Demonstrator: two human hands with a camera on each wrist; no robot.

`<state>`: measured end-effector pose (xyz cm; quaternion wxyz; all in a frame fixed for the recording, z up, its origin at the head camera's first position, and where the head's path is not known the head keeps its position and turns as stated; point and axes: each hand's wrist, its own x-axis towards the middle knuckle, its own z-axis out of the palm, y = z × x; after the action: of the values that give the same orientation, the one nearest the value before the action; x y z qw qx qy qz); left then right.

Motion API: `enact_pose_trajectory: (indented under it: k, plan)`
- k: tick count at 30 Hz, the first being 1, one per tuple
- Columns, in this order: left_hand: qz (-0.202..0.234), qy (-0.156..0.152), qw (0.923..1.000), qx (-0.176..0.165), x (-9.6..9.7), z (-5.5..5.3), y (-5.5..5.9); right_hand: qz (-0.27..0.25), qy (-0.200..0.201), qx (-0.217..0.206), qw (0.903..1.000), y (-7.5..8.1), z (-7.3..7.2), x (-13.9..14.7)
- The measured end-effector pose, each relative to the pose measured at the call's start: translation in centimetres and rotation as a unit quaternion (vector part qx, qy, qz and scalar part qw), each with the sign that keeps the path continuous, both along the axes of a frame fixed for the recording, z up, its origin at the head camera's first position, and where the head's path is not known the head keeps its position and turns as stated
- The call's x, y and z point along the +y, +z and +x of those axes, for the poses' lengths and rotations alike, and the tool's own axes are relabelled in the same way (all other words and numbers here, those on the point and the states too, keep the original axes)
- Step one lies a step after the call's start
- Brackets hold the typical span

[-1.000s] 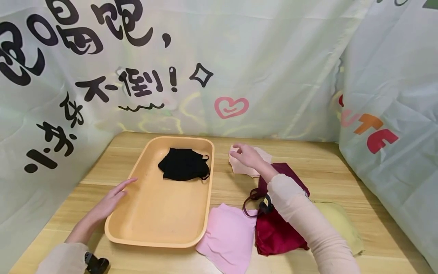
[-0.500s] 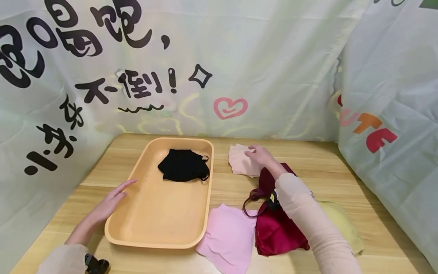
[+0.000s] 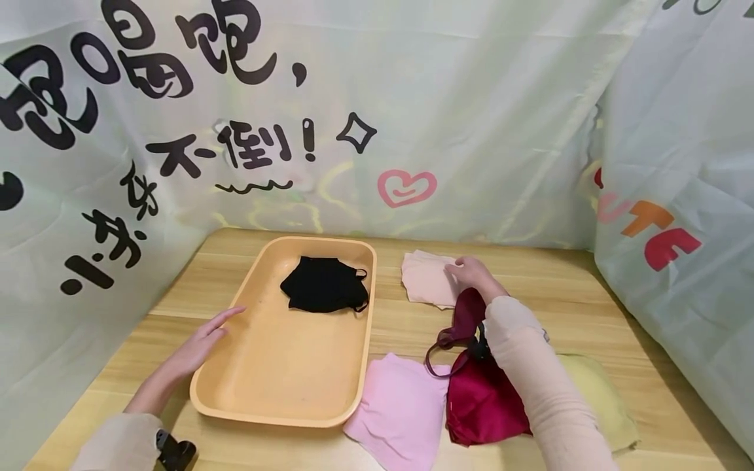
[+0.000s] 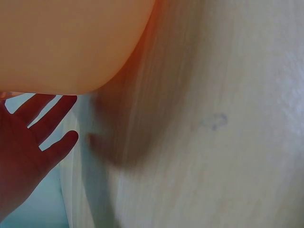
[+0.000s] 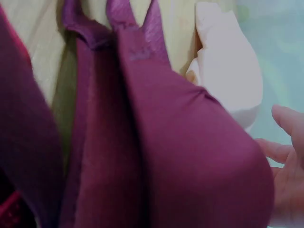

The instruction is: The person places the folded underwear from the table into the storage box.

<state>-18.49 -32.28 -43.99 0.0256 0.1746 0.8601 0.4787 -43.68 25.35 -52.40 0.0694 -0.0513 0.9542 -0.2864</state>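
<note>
My right hand [image 3: 478,278] reaches to the right edge of a pale pink folded bra [image 3: 427,278], fingers relaxed, thumb apart from them. Just below it lies a maroon bra [image 3: 468,307], partly hidden by my wrist and sleeve. Its smooth cup [image 5: 204,152] and straps fill much of the right wrist view, with the pale bra [image 5: 228,66] behind and my right hand [image 5: 287,166] at the right edge. My left hand [image 3: 197,350] rests with extended fingers at the left rim of an orange tray [image 3: 279,415]. A black bra-like garment [image 3: 326,286] lies folded in the tray.
A pink garment [image 3: 403,409] lies against the tray's lower right corner. Beside it are a crimson satin garment [image 3: 485,405] and a yellow-green one [image 3: 597,399], partly behind my right sleeve. Printed cloth walls [image 3: 483,131] enclose the wooden table [image 3: 559,275].
My right hand has moved right, from over the pale pink bra to its right edge. The head view has turned slightly left. My left hand stays at the tray's rim.
</note>
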Motion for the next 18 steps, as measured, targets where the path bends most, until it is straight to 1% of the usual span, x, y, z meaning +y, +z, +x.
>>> enact_pose_trajectory:
  k: [1,3,5,7,8,9,10,12,13,15,17,18]
  plan:
    - [0.000,0.001,1.0000,-0.002,0.0,0.0,0.0,0.000,0.005,0.016,0.9999,-1.1,-0.7,0.6]
    - [0.001,0.000,1.0000,-0.006,0.1,0.1,0.1,-0.001,0.008,0.000,1.0000,-1.4,-1.1,0.9]
    - [0.004,-0.001,1.0000,-0.004,0.1,0.0,0.1,-0.008,0.012,-0.038,0.9992,3.5,3.2,-1.4]
    - [0.007,-0.002,1.0000,-0.002,0.1,0.0,0.0,-0.015,0.004,-0.061,0.9980,7.6,6.7,-3.6]
    - [0.007,-0.003,1.0000,0.000,0.0,0.0,0.0,-0.020,-0.004,-0.090,0.9957,9.6,8.4,-4.7]
    - [0.007,-0.003,1.0000,0.000,0.0,0.0,0.0,-0.022,-0.010,-0.116,0.9930,11.2,9.7,-5.7]
    - [0.007,-0.003,1.0000,0.001,0.0,-0.1,-0.1,-0.026,-0.012,-0.126,0.9916,12.1,10.5,-6.3]
    - [0.004,-0.002,1.0000,0.003,0.0,-0.1,-0.1,-0.035,-0.019,-0.148,0.9883,13.2,11.5,-7.2]
    - [0.002,-0.001,1.0000,0.004,0.0,0.0,0.0,-0.034,-0.020,-0.158,0.9866,13.4,11.7,-7.5]
    - [-0.001,0.000,1.0000,0.003,0.1,0.0,0.1,-0.037,-0.028,-0.173,0.9838,13.5,11.8,-7.9]
    - [-0.003,0.001,1.0000,0.004,0.2,0.0,0.2,-0.044,-0.044,-0.185,0.9808,13.5,11.8,-8.2]
    - [-0.003,0.002,1.0000,0.005,0.2,0.0,0.2,-0.040,-0.051,-0.184,0.9808,13.5,11.8,-8.3]
